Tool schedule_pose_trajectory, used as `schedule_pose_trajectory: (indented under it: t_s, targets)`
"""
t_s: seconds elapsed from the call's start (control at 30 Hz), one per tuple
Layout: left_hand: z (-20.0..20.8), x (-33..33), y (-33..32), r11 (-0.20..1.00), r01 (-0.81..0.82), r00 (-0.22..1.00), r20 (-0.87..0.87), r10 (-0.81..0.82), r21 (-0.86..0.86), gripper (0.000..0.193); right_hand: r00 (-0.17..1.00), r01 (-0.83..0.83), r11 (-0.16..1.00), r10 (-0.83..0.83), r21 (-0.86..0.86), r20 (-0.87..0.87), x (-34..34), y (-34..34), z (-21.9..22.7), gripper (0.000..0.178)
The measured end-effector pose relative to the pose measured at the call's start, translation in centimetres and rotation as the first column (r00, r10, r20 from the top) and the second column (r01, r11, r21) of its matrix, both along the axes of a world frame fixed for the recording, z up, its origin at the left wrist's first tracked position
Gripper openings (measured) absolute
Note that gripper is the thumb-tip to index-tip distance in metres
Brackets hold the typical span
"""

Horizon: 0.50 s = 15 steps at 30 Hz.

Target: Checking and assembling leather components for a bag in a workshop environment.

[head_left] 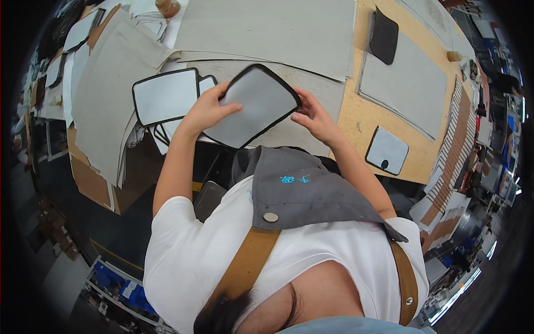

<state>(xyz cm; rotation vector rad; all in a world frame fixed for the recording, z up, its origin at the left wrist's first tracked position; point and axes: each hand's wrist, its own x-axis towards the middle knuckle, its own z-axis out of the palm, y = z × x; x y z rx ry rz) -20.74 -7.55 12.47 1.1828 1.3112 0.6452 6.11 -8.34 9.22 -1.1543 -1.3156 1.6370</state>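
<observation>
Between my two hands is a light grey panel (257, 106) with rounded corners and a black edge, tilted above the worktable. My left hand (210, 110) is closed on its left side, with the thumb lying across the face. At the right corner, my right hand (316, 116) pinches the black edge between thumb and fingers. Beside my left hand lies a similar black-edged panel (166, 97), overlapping other dark-rimmed pieces that are partly hidden. Further right, a smaller black-edged panel (387, 150) with a dark round spot lies on the wooden board.
Large grey sheets (267, 33) cover the back of the table. On the wooden board (356, 150) are another grey sheet (403, 83) and a dark rounded piece (384, 36). Stacked sheets (111, 94) hang over the left edge, above a cardboard box (92, 175).
</observation>
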Motion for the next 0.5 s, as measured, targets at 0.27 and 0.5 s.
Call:
schedule_pose_trajectory:
  t_s: [0.27, 0.5]
  targets:
    - [-4.0, 6.2, 3.1, 0.764, 0.324, 0.771, -0.624, 0.128, 0.557, 0.023, 0.954, 0.298, 0.902, -0.29, -0.312, 0.073, 5.9, -3.0, -4.3, 0.019]
    - [-8.9, 8.9, -1.6, 0.645, 0.743, 0.533, -0.744, -0.404, 0.182, 0.042, 0.304, 0.342, 0.895, -0.392, 0.285, 0.868, 17.3, -9.6, -7.4, 0.024]
